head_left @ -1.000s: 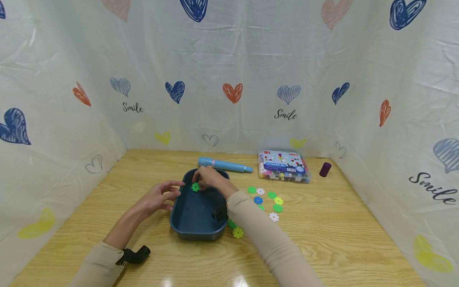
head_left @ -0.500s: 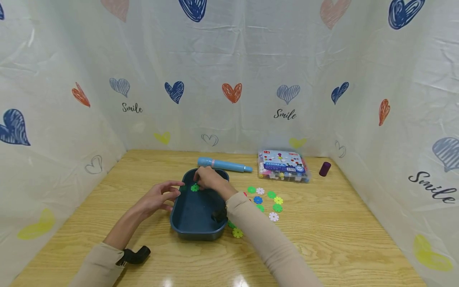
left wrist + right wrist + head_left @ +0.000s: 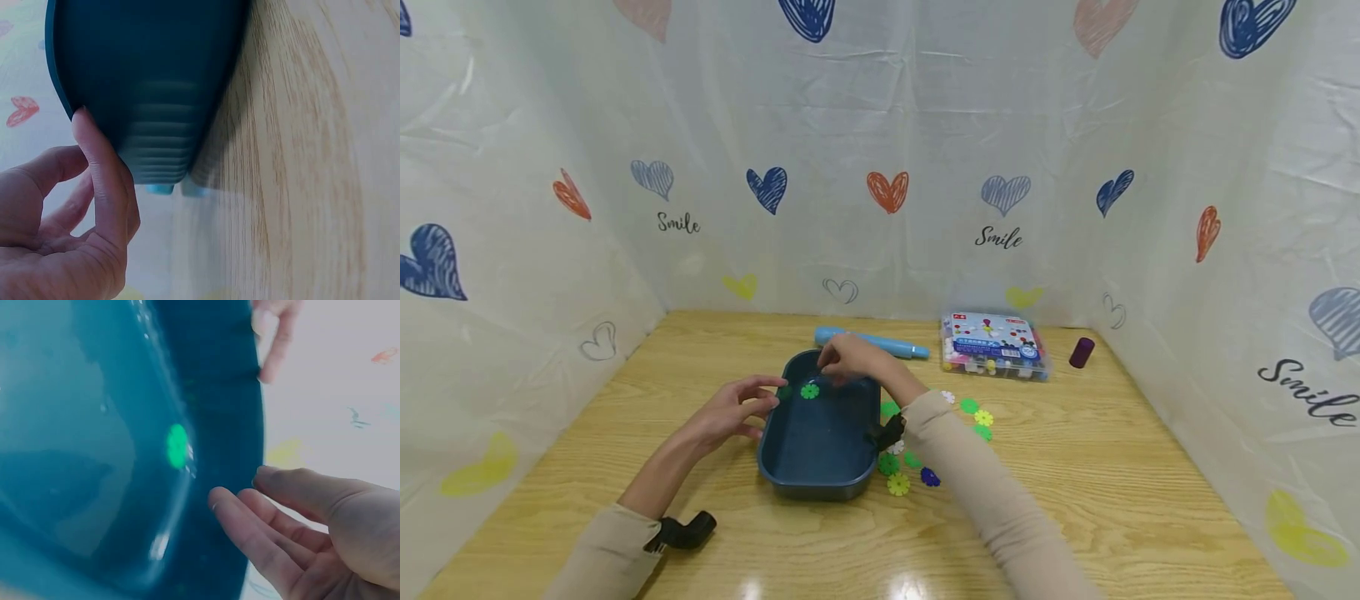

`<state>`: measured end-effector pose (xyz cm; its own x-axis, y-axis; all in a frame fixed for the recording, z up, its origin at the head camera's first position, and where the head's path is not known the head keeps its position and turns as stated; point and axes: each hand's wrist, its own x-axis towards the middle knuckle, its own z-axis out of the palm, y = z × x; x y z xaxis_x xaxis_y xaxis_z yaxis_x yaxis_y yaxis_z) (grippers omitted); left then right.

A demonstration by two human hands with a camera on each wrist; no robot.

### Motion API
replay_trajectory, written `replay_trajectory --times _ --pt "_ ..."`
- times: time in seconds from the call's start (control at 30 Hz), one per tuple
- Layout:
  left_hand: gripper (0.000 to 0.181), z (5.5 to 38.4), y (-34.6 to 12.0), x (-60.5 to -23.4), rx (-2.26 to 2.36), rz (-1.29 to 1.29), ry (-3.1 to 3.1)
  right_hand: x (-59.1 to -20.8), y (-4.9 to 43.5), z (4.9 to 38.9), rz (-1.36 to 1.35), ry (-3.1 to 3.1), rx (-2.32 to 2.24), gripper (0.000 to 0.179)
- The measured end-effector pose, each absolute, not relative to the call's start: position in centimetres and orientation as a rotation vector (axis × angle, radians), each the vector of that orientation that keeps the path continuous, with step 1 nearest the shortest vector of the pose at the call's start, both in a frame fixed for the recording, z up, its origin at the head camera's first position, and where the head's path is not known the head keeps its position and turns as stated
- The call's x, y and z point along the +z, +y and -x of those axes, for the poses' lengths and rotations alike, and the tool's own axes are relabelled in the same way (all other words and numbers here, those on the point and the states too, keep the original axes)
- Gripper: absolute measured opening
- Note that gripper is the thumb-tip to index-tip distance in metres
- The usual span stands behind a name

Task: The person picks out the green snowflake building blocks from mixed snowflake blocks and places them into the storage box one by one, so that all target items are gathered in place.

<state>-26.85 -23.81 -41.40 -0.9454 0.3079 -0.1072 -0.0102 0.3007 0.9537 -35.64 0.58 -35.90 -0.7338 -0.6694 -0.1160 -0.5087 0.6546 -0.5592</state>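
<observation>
A dark blue plastic basin (image 3: pixel 822 492) stands on the wooden table, and one green flower-shaped disc (image 3: pixel 809 391) lies inside near its far end. Beside the basin's left wall is my left hand (image 3: pixel 727 414); in the left wrist view a fingertip of that hand (image 3: pixel 103 206) meets the rim, the other fingers loosely bent. My right hand (image 3: pixel 855 357) hovers over the far end of the basin. Its fingers (image 3: pixel 256 534) are relaxed and hold nothing in the right wrist view, apart from the green disc (image 3: pixel 177 446).
Right of the basin lie several flower-shaped discs, among them a yellow disc (image 3: pixel 898 483) and a dark blue disc (image 3: pixel 930 477), some hidden by my right sleeve. Behind are a light blue tube (image 3: pixel 887 345), a clear case of small parts (image 3: pixel 995 348) and a purple cylinder (image 3: pixel 1082 352).
My right hand has let go of the green disc and risen away to the right, leaving the disc in the basin. My left hand stays at the basin's side.
</observation>
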Motion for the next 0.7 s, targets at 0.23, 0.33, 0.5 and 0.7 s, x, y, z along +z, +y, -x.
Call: replay_trajectory --times 0.23,0.33,0.5,0.7 --pt "0.053 26.8 -23.8 -41.4 1.69 -0.261 2.299 -34.3 4.1 35.4 0.965 2.516 -0.854 0.03" --pt "0.053 26.8 -23.7 -41.4 1.69 -0.261 2.301 -34.2 6.0 35.2 0.954 2.524 -0.875 0.03" --pt "0.052 26.8 -23.7 -41.4 1.694 -0.265 2.297 -34.5 9.2 34.9 0.912 2.529 -0.869 0.03" --pt "0.05 26.8 -23.6 -41.3 1.688 -0.262 2.306 -35.1 12.6 34.1 0.903 2.543 -0.859 0.03"
